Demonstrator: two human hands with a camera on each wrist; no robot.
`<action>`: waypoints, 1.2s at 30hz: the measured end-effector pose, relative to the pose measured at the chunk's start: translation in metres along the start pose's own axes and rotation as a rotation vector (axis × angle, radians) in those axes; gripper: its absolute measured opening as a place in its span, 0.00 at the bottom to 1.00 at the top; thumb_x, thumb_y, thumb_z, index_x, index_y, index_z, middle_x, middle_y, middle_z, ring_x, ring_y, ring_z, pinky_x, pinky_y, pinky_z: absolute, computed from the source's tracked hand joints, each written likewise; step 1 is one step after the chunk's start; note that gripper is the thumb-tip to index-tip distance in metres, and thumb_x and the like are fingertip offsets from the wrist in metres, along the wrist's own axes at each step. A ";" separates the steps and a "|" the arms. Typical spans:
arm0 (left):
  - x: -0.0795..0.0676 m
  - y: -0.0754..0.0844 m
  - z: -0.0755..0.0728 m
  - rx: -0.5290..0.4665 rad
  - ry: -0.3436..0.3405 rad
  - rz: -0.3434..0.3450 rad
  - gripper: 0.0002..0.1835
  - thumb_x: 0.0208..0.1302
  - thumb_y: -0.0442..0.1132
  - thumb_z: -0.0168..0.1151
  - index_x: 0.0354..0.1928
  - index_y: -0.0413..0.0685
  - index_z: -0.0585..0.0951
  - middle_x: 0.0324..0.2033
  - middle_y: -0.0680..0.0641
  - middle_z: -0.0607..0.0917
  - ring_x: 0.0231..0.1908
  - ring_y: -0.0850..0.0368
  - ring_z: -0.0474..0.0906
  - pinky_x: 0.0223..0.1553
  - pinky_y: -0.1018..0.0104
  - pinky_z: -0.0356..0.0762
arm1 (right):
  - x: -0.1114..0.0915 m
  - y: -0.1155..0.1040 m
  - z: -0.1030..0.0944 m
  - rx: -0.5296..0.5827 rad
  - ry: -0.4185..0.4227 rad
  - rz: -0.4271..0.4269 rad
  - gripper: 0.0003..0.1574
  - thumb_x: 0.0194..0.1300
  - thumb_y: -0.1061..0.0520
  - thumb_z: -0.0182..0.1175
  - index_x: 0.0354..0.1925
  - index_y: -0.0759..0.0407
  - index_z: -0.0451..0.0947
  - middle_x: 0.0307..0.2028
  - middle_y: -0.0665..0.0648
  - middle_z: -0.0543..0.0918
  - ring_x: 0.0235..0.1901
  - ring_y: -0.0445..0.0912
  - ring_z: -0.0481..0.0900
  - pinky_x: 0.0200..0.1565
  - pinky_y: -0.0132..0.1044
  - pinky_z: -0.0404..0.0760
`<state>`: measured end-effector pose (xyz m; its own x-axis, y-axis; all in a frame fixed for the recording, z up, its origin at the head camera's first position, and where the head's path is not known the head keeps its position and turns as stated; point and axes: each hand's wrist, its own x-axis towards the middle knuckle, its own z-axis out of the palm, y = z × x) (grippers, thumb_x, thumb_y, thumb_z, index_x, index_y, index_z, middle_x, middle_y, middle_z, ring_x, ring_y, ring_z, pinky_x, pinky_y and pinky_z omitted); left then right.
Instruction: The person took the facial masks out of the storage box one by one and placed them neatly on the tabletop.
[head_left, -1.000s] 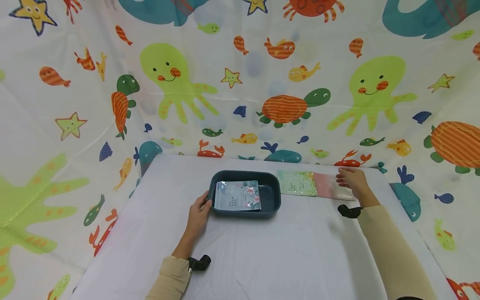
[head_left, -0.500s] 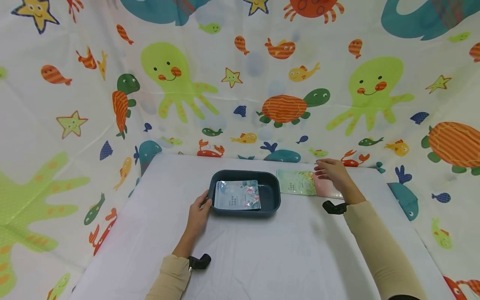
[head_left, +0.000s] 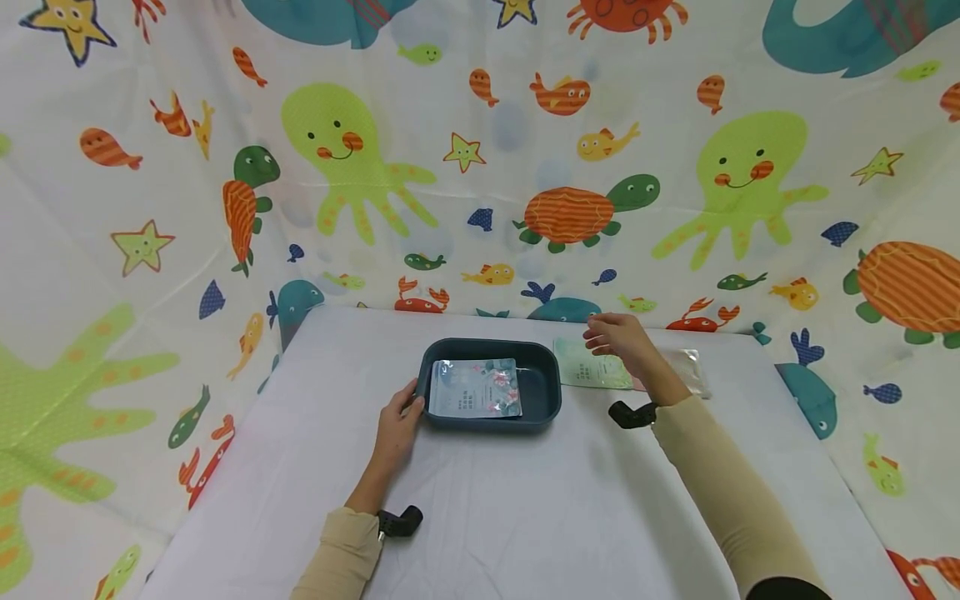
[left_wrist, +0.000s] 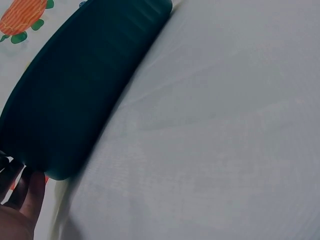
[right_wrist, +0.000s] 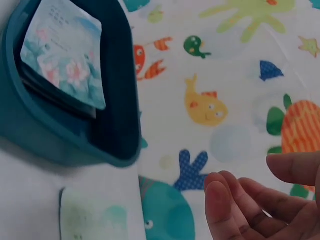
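In the head view, my left hand (head_left: 395, 427) rests against the left end of a dark teal plastic bin (head_left: 540, 423). Its fingertips touch the bin's outer wall in the left wrist view. A pale blue floral sachet (head_left: 474, 389) lies in the left part of the bin, and the right wrist view shows more flat packets under it. My right hand (head_left: 626, 346) hovers above a green sachet (head_left: 588, 367) right of the bin. In the right wrist view its thumb and fingers are apart, with nothing between them. It partly covers a pink sachet (head_left: 686, 367) farther right.
A white cloth (head_left: 517, 508) covers the table. Behind it hangs a curtain (head_left: 450, 192) printed with sea animals. Black wrist devices (head_left: 401, 522) are strapped to both arms.
My right hand has moved left, from over the pink sachet to over the green one. The left hand, the bin and the sachets stay in place.
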<state>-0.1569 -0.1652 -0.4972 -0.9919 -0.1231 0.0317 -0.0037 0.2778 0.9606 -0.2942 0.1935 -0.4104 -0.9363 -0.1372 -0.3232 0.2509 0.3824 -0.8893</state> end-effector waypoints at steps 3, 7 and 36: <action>0.000 0.000 0.000 0.001 0.002 -0.005 0.25 0.75 0.34 0.48 0.70 0.31 0.62 0.67 0.30 0.68 0.67 0.37 0.66 0.65 0.48 0.68 | 0.003 -0.003 0.014 0.000 -0.012 -0.008 0.30 0.76 0.49 0.47 0.67 0.66 0.65 0.60 0.72 0.74 0.55 0.61 0.77 0.58 0.45 0.79; 0.003 -0.005 0.001 0.011 0.005 -0.005 0.25 0.74 0.33 0.48 0.69 0.30 0.63 0.66 0.30 0.68 0.66 0.36 0.66 0.65 0.46 0.68 | 0.007 -0.007 0.034 -0.011 -0.020 -0.020 0.28 0.75 0.51 0.49 0.64 0.68 0.68 0.58 0.73 0.77 0.48 0.56 0.82 0.51 0.41 0.84; 0.019 -0.044 0.007 -0.014 0.043 0.016 0.25 0.74 0.37 0.50 0.70 0.39 0.65 0.66 0.37 0.72 0.65 0.43 0.69 0.64 0.49 0.70 | 0.028 0.014 0.124 -0.279 -0.111 0.047 0.26 0.71 0.55 0.55 0.60 0.71 0.71 0.49 0.67 0.80 0.38 0.51 0.80 0.44 0.40 0.86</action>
<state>-0.1761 -0.1729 -0.5412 -0.9855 -0.1595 0.0583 0.0139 0.2664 0.9638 -0.2860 0.0815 -0.4725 -0.8887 -0.2071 -0.4090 0.2014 0.6250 -0.7542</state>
